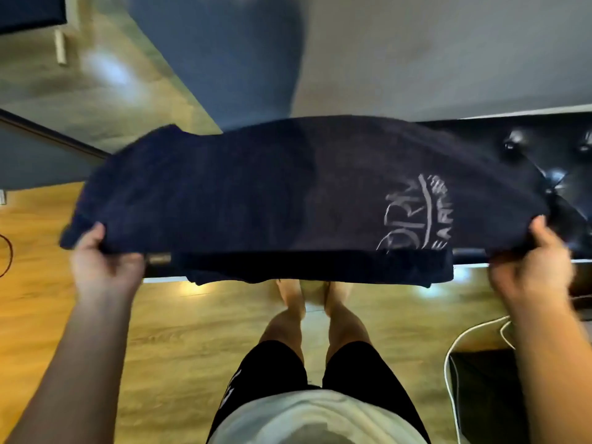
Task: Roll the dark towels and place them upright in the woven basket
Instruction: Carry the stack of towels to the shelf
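A dark navy towel (256, 193) with a pale printed logo near its right end is stretched flat in the air in front of me, folded lengthwise with a lower layer hanging beneath its near edge. My left hand (102, 264) grips the towel's left end, thumb on top. At the right end, my right hand (531, 267) pinches the cloth the same way. The towel hides most of what lies beyond it. No woven basket is in view.
A black tufted leather surface (544, 155) lies under the towel's right side. Wooden floor (179, 331) spreads below, with my legs and bare feet on it. A white cable (455, 344) and a dark box (490, 389) sit at lower right. A blue-grey wall rises behind.
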The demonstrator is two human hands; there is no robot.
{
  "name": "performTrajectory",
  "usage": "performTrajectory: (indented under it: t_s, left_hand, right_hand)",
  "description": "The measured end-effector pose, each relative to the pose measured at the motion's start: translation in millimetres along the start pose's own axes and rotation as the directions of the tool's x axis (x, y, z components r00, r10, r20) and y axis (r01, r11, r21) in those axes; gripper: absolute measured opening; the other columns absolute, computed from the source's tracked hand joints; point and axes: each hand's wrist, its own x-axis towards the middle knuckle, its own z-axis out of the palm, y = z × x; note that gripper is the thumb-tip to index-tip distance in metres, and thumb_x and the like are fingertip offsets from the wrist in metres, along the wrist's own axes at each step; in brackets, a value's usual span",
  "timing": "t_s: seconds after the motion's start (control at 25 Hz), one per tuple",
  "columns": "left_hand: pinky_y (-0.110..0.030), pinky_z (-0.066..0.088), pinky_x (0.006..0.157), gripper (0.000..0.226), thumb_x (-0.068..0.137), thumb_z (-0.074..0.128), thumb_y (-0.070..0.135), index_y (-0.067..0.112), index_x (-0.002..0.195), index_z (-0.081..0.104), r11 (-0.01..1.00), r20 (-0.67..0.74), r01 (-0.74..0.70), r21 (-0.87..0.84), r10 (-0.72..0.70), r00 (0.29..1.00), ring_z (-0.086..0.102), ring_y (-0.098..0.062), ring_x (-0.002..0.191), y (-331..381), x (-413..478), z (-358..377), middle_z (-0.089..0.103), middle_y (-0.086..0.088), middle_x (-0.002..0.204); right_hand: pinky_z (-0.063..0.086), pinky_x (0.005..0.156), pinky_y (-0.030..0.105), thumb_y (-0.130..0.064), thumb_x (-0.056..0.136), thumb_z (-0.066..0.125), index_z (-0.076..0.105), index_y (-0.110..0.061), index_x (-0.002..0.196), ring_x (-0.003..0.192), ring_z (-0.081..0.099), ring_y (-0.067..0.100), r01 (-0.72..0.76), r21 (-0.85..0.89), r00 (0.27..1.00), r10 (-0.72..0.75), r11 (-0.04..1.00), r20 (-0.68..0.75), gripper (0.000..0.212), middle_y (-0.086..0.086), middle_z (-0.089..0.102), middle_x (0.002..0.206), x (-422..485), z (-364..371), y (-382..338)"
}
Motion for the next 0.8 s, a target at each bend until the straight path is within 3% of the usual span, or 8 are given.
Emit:
performTrajectory:
  t_s: [0.08,0.16,0.28,0.36,0.44,0.52,0.64,0.8]
  left_hand:
    - [-0.034,0.050,0.098,0.027,0.092,0.054,0.015,0.017,0.118,0.064,0.960,-0.179,0.216,0.176,-0.184,0.966,0.064,-0.018,0.115,-41.6,23.3,-46.2,0.074,0.003,0.108]
    - [-0.042,0.047,0.101,0.030,0.101,0.048,0.027,0.018,0.129,0.056,0.832,-0.358,0.388,0.398,-0.248,0.900,0.058,-0.024,0.118,-86.9,53.7,-90.2,0.063,0.003,0.119]
    - [-0.041,0.043,0.100,0.049,0.089,0.067,0.031,0.015,0.133,0.050,0.444,-0.333,0.261,0.857,0.091,0.939,0.054,-0.023,0.114,-106.0,85.6,-116.6,0.054,0.001,0.125]
    - [-0.034,0.041,0.099,0.060,0.087,0.071,0.029,0.008,0.136,0.043,0.285,-0.110,0.032,0.958,0.263,0.959,0.054,-0.020,0.116,-101.0,107.5,-100.9,0.055,-0.003,0.127]
    - [-0.034,0.038,0.104,0.070,0.089,0.068,0.038,0.011,0.143,0.033,0.211,0.040,-0.082,0.974,0.196,0.980,0.050,-0.022,0.124,-95.7,134.2,-76.6,0.051,-0.005,0.137]
    - [-0.042,0.032,0.111,0.080,0.085,0.061,0.056,0.020,0.148,0.029,0.147,-0.012,0.000,0.989,0.077,0.997,0.042,-0.028,0.134,-106.3,161.1,-53.2,0.044,-0.004,0.148]
    - [-0.054,0.018,0.118,0.076,0.088,0.041,0.057,0.019,0.152,0.025,0.026,-0.074,0.071,0.997,0.159,0.984,0.021,-0.032,0.146,-133.7,169.2,-35.0,0.025,-0.006,0.159]
    - [-0.049,0.033,0.109,0.068,0.091,0.052,0.055,0.018,0.144,0.036,0.014,0.013,-0.015,1.000,0.131,0.991,0.040,-0.032,0.133,-120.2,152.5,-38.5,0.043,-0.005,0.145]
  right_hand:
    - [0.057,0.087,0.040,-0.031,0.054,0.079,0.054,-0.022,0.136,0.111,0.065,0.019,-0.236,-0.155,0.965,0.212,0.959,-0.157,0.086,-0.006,0.075,0.105,-16.3,-17.5,40.5]
    - [0.057,0.077,0.043,-0.022,0.091,0.060,0.048,-0.022,0.140,0.109,0.064,0.023,-0.405,-0.242,0.881,0.306,0.882,-0.361,0.051,-0.002,0.071,0.110,-5.9,-58.6,84.7]
    - [0.051,0.087,0.040,-0.025,0.098,0.053,0.044,-0.016,0.140,0.112,0.058,0.026,-0.471,-0.552,0.831,0.135,0.688,-0.540,0.044,0.014,0.056,0.130,32.3,-82.8,105.4]
    - [0.043,0.093,0.033,-0.034,0.089,0.068,0.043,-0.014,0.141,0.109,0.054,0.020,-0.282,-0.754,0.913,-0.076,0.594,-0.401,0.061,0.012,0.054,0.131,60.8,-66.6,94.6]
    - [0.040,0.097,0.027,-0.047,0.081,0.073,0.041,-0.012,0.143,0.115,0.053,0.016,-0.125,-0.894,0.974,-0.116,0.431,-0.193,0.078,0.007,0.053,0.137,91.8,-43.0,84.7]
    - [0.043,0.098,0.029,-0.063,0.065,0.078,0.049,-0.015,0.138,0.113,0.057,0.014,-0.096,-0.941,0.994,-0.012,0.325,-0.106,0.092,0.002,0.059,0.132,116.8,-24.1,85.9]
    - [0.048,0.099,0.032,-0.077,0.038,0.081,0.056,-0.020,0.131,0.110,0.062,0.013,-0.076,-0.962,0.996,-0.034,0.261,-0.087,0.111,-0.005,0.065,0.123,144.0,-26.8,99.5]
    - [0.049,0.093,0.031,-0.062,0.049,0.087,0.057,-0.013,0.129,0.107,0.063,0.016,-0.082,-0.953,0.996,-0.021,0.293,-0.092,0.098,0.003,0.066,0.125,140.2,-22.5,92.1]
